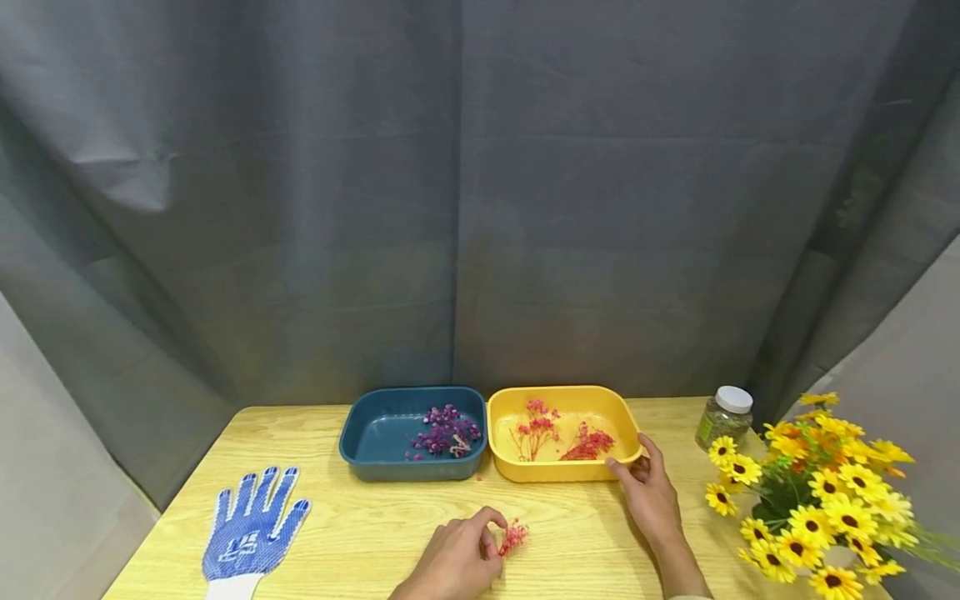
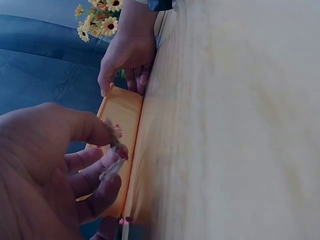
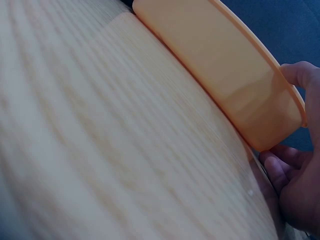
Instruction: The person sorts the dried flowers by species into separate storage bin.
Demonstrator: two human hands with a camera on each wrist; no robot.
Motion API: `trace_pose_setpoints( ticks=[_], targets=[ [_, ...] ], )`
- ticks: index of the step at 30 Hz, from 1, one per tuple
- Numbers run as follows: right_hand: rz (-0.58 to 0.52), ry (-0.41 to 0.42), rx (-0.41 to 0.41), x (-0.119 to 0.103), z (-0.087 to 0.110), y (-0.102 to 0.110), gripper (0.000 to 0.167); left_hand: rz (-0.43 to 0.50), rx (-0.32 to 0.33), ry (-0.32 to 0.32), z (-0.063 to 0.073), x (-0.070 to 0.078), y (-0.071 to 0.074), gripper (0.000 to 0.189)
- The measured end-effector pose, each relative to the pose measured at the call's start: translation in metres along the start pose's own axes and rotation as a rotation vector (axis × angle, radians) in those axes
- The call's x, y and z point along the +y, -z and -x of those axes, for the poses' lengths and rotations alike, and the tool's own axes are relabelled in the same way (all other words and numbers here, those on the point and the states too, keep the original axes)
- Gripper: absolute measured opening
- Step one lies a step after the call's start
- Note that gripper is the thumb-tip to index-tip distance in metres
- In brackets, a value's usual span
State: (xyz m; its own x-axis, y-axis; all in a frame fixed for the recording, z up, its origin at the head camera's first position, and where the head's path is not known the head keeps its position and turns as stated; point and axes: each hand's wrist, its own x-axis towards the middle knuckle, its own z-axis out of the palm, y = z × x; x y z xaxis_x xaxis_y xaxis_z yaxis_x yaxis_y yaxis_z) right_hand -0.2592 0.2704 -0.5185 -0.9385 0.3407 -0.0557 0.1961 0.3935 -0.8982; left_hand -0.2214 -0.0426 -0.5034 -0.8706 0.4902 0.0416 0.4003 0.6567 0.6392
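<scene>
Between thumb and fingers my left hand [image 1: 459, 557] pinches a small sprig of pinkish-red dried flowers [image 1: 513, 537], above the wooden table in front of the bins. In the left wrist view, the sprig's pale stem ends [image 2: 111, 171] show by the fingertips. My right hand [image 1: 654, 497] holds the near right corner of a yellow plastic bin [image 1: 555, 472], thumb on the rim and other fingers low against its side. Two bunches of red dried flowers [image 1: 588, 443] lie inside that bin. Left of it, a dark teal bin [image 1: 408, 472] contains purple dried flowers [image 1: 447, 433].
A blue-and-white work glove [image 1: 251, 527] lies flat at the table's left. On the right stand a white-lidded jar [image 1: 723, 418] and a bunch of yellow flowers [image 1: 840, 508]. A grey curtain [image 1: 450, 208] hangs directly behind the bins. Tiny flower bits lie near the bins.
</scene>
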Motion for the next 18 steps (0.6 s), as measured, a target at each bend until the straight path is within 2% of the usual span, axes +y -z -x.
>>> trace_pose_setpoints(
  ticks=[5, 10, 18],
  targets=[
    [0.009, 0.004, 0.003, 0.000, -0.001, 0.000, 0.094, 0.003, 0.036, -0.007, -0.006, 0.002, 0.000, 0.035],
    [0.016, 0.002, 0.004, 0.001, -0.002, -0.002, 0.092, -0.020, 0.104, -0.025, -0.013, 0.005, -0.001, 0.034],
    [0.007, -0.006, -0.002, 0.002, -0.003, -0.001, 0.098, -0.048, 0.205, -0.065, -0.034, 0.013, 0.000, 0.034]
  ],
)
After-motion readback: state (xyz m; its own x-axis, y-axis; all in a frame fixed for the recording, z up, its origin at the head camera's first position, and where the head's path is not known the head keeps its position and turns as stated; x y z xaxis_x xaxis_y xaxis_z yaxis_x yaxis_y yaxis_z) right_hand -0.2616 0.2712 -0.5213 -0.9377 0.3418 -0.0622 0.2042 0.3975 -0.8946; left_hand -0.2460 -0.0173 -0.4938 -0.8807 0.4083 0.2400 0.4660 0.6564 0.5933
